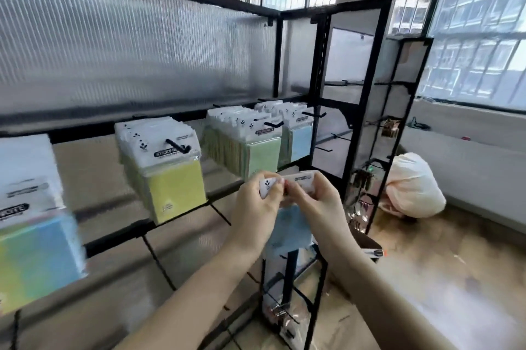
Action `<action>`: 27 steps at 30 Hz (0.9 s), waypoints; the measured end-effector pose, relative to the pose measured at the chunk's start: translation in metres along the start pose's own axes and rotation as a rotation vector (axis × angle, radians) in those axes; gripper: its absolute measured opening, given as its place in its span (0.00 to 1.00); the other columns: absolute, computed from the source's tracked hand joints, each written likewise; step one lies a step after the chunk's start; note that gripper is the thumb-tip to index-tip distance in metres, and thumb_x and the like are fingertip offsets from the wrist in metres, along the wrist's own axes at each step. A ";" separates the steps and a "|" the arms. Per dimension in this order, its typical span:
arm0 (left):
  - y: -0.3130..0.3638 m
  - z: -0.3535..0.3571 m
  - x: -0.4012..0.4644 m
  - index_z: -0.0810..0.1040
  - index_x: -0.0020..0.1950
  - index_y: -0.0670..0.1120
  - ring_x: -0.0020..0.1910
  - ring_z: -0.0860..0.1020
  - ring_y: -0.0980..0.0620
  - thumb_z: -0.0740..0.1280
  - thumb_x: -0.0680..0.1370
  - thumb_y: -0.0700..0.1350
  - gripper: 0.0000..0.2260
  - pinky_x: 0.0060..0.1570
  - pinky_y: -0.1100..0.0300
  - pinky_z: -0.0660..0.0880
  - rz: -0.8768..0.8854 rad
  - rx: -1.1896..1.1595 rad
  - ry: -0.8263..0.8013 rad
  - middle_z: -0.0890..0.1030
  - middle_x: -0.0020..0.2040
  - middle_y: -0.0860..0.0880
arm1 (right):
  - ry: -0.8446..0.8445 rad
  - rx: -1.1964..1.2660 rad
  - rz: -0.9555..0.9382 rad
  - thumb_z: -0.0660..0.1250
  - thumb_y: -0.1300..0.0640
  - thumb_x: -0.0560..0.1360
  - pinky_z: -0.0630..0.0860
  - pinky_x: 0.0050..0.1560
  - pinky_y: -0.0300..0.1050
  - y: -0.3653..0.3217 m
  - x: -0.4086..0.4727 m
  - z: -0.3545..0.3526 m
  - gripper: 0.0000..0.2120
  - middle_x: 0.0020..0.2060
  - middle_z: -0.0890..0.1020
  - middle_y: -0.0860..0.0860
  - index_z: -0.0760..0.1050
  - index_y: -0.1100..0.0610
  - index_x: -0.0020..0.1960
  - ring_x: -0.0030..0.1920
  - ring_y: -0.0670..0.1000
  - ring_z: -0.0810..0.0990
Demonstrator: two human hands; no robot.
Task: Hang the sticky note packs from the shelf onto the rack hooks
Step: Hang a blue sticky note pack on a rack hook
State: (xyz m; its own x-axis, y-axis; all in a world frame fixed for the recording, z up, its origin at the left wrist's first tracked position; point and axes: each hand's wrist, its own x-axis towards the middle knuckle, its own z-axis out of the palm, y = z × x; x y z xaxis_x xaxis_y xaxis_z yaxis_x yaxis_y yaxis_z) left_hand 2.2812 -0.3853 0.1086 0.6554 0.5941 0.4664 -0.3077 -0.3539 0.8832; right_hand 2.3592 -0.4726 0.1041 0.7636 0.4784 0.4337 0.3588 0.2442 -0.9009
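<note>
Both hands are pinching the white header of a blue pack (287, 224): left hand (256, 207) gripping its left end, right hand (313, 201) its right. The pack is hanging between them, below the green stack (250, 150) and right of the yellow stack (170, 176) on rack hooks (176, 146).

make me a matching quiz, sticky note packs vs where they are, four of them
Things:
1. yellow packs
2. green packs
3. blue pack
4. multicolour pack

Places:
A. far left edge of view
B. held in both hands
C. hook left of the green ones
D. hook between yellow and light-blue packs

Pairs: 1-C, 2-D, 3-B, 4-A
</note>
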 end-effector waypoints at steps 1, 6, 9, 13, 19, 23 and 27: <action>-0.001 0.010 0.010 0.76 0.44 0.51 0.41 0.83 0.55 0.64 0.80 0.43 0.05 0.41 0.65 0.78 0.002 0.020 0.020 0.83 0.40 0.50 | -0.018 0.011 0.000 0.71 0.57 0.74 0.75 0.49 0.67 0.001 0.015 -0.007 0.18 0.44 0.78 0.71 0.70 0.72 0.49 0.44 0.69 0.80; 0.007 0.056 0.061 0.77 0.44 0.51 0.41 0.82 0.58 0.64 0.79 0.42 0.06 0.39 0.69 0.76 0.045 0.064 0.098 0.83 0.40 0.53 | -0.072 0.070 -0.040 0.70 0.59 0.74 0.79 0.48 0.64 0.007 0.083 -0.042 0.12 0.42 0.80 0.70 0.72 0.68 0.44 0.44 0.69 0.81; 0.006 0.083 0.091 0.76 0.47 0.48 0.42 0.79 0.45 0.65 0.79 0.45 0.02 0.43 0.55 0.76 0.082 0.188 0.177 0.81 0.43 0.40 | -0.052 0.090 -0.094 0.70 0.60 0.74 0.77 0.36 0.42 0.015 0.121 -0.061 0.11 0.35 0.81 0.59 0.70 0.57 0.37 0.36 0.55 0.82; 0.006 0.109 0.123 0.75 0.46 0.47 0.37 0.76 0.60 0.66 0.79 0.45 0.03 0.38 0.69 0.72 0.098 0.226 0.274 0.78 0.39 0.49 | -0.053 0.135 -0.127 0.71 0.59 0.74 0.74 0.35 0.34 0.023 0.162 -0.074 0.13 0.31 0.81 0.49 0.71 0.53 0.35 0.35 0.49 0.81; 0.001 0.120 0.149 0.78 0.46 0.41 0.37 0.74 0.59 0.66 0.78 0.44 0.06 0.40 0.64 0.71 0.126 0.327 0.336 0.77 0.36 0.55 | -0.059 0.240 -0.145 0.70 0.60 0.75 0.70 0.33 0.28 0.038 0.192 -0.076 0.08 0.28 0.79 0.43 0.73 0.56 0.38 0.29 0.39 0.76; -0.003 0.123 0.155 0.78 0.47 0.41 0.36 0.73 0.59 0.66 0.78 0.43 0.06 0.39 0.66 0.68 0.136 0.342 0.350 0.76 0.36 0.55 | -0.098 0.293 -0.133 0.69 0.61 0.75 0.71 0.33 0.28 0.045 0.200 -0.079 0.08 0.28 0.79 0.43 0.74 0.56 0.38 0.30 0.40 0.76; -0.004 0.127 0.156 0.77 0.45 0.45 0.31 0.70 0.63 0.67 0.78 0.43 0.03 0.36 0.71 0.64 0.164 0.331 0.390 0.71 0.29 0.58 | -0.118 0.322 -0.107 0.69 0.58 0.75 0.70 0.33 0.29 0.046 0.205 -0.079 0.09 0.29 0.78 0.43 0.73 0.55 0.38 0.30 0.41 0.76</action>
State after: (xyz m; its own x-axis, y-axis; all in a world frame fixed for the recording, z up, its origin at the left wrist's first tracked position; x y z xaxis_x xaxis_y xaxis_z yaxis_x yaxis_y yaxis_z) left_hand 2.4729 -0.3827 0.1716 0.2926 0.7139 0.6362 -0.1089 -0.6361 0.7639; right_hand 2.5746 -0.4295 0.1509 0.6567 0.5254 0.5410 0.2311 0.5427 -0.8075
